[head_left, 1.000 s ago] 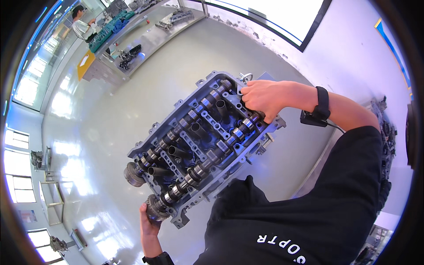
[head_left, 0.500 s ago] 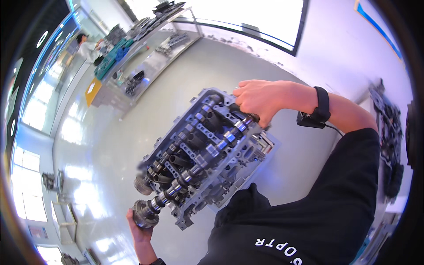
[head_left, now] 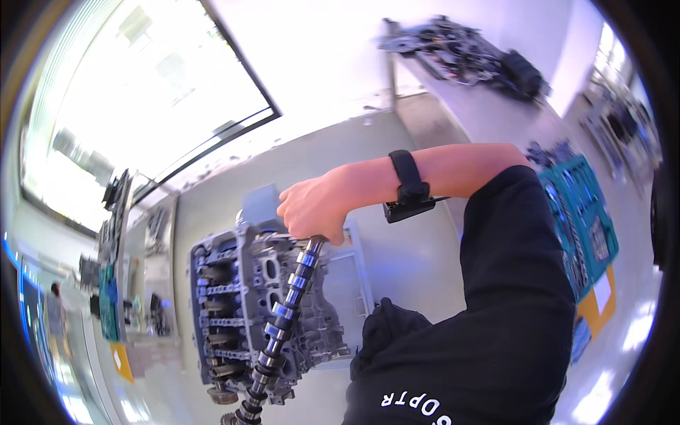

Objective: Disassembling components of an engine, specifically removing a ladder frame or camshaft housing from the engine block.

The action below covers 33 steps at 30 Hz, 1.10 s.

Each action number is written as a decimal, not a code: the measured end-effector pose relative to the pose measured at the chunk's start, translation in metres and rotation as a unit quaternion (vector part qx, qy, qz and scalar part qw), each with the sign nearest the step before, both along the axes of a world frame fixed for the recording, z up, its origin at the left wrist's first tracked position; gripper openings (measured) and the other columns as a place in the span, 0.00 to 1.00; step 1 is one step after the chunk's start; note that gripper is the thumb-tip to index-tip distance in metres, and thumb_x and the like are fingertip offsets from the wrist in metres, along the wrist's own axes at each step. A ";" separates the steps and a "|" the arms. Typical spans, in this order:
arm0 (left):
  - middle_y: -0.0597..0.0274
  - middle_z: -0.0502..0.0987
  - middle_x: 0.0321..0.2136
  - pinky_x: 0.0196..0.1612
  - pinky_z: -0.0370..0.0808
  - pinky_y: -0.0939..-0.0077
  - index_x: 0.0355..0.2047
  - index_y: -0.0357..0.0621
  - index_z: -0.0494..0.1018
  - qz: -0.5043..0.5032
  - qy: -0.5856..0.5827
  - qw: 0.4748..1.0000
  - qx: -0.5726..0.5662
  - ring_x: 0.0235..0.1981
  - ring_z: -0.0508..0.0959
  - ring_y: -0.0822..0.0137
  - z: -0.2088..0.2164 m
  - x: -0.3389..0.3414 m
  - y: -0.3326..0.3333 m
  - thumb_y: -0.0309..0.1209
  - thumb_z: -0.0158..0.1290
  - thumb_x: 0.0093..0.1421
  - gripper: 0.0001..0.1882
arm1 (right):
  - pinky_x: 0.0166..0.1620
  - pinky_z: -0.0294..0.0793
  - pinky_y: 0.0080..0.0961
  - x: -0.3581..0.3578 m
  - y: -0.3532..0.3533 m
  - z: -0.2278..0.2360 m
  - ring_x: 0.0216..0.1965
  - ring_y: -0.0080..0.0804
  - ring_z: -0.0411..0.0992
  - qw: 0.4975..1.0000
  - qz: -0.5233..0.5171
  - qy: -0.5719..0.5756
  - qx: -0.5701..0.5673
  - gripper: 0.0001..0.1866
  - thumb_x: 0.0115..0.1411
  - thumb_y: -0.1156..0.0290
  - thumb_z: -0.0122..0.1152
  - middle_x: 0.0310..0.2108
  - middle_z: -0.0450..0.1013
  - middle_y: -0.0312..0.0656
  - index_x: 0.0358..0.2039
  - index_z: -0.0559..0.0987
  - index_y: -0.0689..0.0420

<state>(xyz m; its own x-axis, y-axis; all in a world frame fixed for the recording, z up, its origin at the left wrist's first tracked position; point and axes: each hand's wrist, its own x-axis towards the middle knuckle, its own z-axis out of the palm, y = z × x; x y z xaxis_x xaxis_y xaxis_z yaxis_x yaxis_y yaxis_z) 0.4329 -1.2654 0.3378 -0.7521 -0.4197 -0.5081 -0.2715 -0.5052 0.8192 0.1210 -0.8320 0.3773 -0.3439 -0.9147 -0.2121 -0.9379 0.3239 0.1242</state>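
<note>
A long camshaft (head_left: pixel 281 312) with shiny lobes slants beside the engine's top, over its right side. My right hand (head_left: pixel 315 205) is closed around the camshaft's upper end, palm down. The toothed gear (head_left: pixel 230 418) at the lower end is cut off by the bottom edge. My left hand is out of view. Below and to the left stands the grey engine (head_left: pixel 223 304), its top uncovered, with a row of metal caps and dark round tubes. Another gear (head_left: pixel 223 395) sits at the engine's near end.
A bench (head_left: pixel 460 106) at the upper right carries piled metal parts (head_left: pixel 453 53). A turquoise tool case (head_left: pixel 584 219) lies open at the right, beyond my arm. Shelving (head_left: pixel 166 234) with parts stands at the left. A person (head_left: pixel 64 297) is far left.
The view has turned right. The camshaft, earlier along the engine's top with a hand at each end, is now off to the engine's right side. My left hand has gone out of view.
</note>
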 end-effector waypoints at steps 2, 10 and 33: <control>0.55 0.71 0.45 0.45 0.74 0.63 0.52 0.44 0.65 -0.118 0.040 0.992 0.017 0.42 0.72 0.62 0.004 0.006 0.004 0.51 0.51 0.58 0.29 | 0.38 0.63 0.27 0.035 0.024 -0.002 0.32 0.32 0.68 1.000 -0.025 0.018 -0.004 0.09 0.27 0.65 0.64 0.19 0.73 0.32 0.13 0.78 0.53; 0.64 0.72 0.30 0.35 0.74 0.72 0.41 0.43 0.69 -0.249 0.028 0.968 0.016 0.29 0.72 0.70 -0.004 0.004 0.062 0.51 0.46 0.59 0.24 | 0.42 0.66 0.29 0.104 0.097 -0.019 0.27 0.37 0.72 0.996 -0.084 0.009 -0.017 0.12 0.28 0.62 0.67 0.18 0.73 0.36 0.14 0.78 0.55; 0.60 0.76 0.37 0.32 0.76 0.64 0.44 0.48 0.71 -0.397 -0.101 0.908 0.083 0.34 0.77 0.62 -0.137 -0.213 0.379 0.56 0.44 0.56 0.27 | 0.34 0.67 0.33 0.082 0.471 -0.105 0.29 0.37 0.73 0.959 -0.282 -0.022 0.020 0.11 0.26 0.66 0.69 0.19 0.75 0.35 0.14 0.79 0.53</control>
<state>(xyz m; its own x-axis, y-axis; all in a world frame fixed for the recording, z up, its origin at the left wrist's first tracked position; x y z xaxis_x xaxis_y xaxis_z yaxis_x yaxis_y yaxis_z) 0.2201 -0.8862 0.2004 -0.6688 0.3099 -0.6758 -0.7406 -0.1974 0.6423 0.2030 -0.3608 0.2724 -0.7716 -0.5771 -0.2676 -0.6197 0.7769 0.1115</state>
